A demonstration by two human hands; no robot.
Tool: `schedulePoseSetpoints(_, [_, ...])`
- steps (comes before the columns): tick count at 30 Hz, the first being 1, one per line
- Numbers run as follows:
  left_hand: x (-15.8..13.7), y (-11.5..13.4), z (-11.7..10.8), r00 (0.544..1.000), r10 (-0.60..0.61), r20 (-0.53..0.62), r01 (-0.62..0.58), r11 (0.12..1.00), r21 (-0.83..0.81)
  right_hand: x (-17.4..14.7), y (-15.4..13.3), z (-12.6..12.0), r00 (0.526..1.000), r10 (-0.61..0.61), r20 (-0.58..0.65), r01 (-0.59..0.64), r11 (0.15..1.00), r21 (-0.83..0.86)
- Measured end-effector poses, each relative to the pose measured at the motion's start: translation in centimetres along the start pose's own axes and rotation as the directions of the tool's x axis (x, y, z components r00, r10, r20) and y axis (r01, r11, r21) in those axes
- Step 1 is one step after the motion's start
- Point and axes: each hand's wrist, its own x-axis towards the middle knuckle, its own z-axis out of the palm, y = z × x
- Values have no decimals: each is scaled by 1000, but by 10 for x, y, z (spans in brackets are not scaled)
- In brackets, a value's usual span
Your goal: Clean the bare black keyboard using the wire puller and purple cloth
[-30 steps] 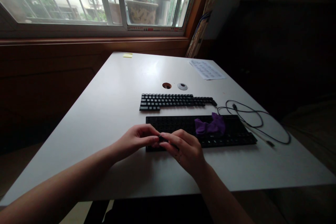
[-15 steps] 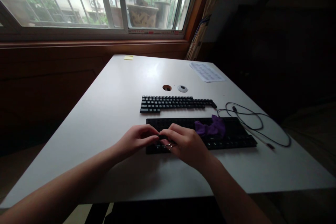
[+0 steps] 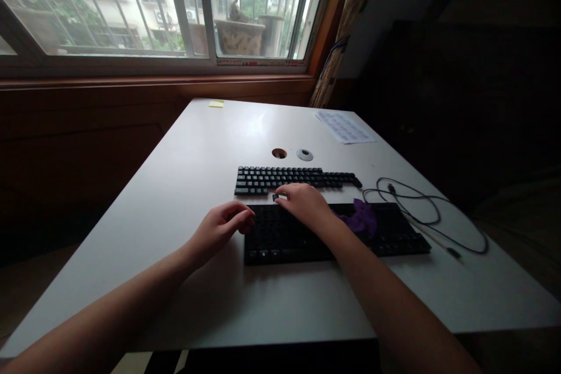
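Since the earlier frame, the right hand [image 3: 303, 203] has been moved forward; a black key [image 3: 274, 197] is pinched by its nearly closed fingertips, just beside the loose keys [image 3: 284, 177]. The left hand [image 3: 222, 223] is loosely curled at the keyboard's [image 3: 287, 239] left end; its contents cannot be told.

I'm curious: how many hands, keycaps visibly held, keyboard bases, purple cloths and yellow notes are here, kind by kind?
Hands, bare left hand and bare right hand: 2
Small black keycap, pinched: 1
Long black keyboard base: 1
Crumpled purple cloth: 1
Small yellow paper note: 1
Total: 6
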Motion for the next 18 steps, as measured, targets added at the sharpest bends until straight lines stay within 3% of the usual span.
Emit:
schedulePoseSetpoints(8, [1,0,1,1000,-22,17,21,1000,16,7,4,8,998,48,34,-48,999,14])
schedulePoseSetpoints(18, [2,-2,0,999,-39,31,40,999,-6,-5,8,7,997,-3,-73,10,995,101])
